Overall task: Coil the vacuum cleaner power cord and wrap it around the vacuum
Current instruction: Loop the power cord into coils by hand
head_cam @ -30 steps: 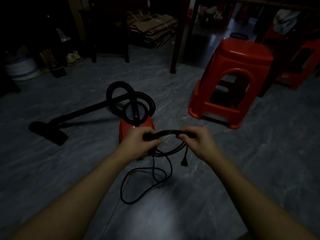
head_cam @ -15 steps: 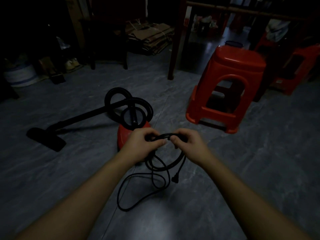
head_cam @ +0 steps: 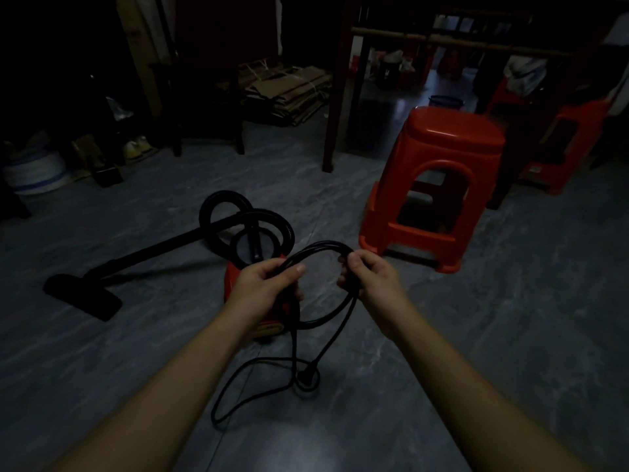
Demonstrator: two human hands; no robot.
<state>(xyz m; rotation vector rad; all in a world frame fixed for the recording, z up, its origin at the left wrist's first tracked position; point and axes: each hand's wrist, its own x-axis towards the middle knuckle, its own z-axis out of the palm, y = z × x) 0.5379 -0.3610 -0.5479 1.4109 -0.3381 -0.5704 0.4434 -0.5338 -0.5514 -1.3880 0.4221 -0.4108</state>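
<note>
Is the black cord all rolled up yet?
Only partly. The left hand and right hand hold loops of the cord, but slack lies on the floor.

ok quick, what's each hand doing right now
Left hand: closed around one side of the coiled power cord.
Right hand: closed around the opposite side of the same coil.

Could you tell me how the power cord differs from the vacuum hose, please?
The thin black power cord is slim, gripped by the left hand and right hand; the thick black hose is fatter and untouched. Cord slack trails on the grey floor; the hose loops over the red vacuum cleaner. Both are black and looped.
</note>
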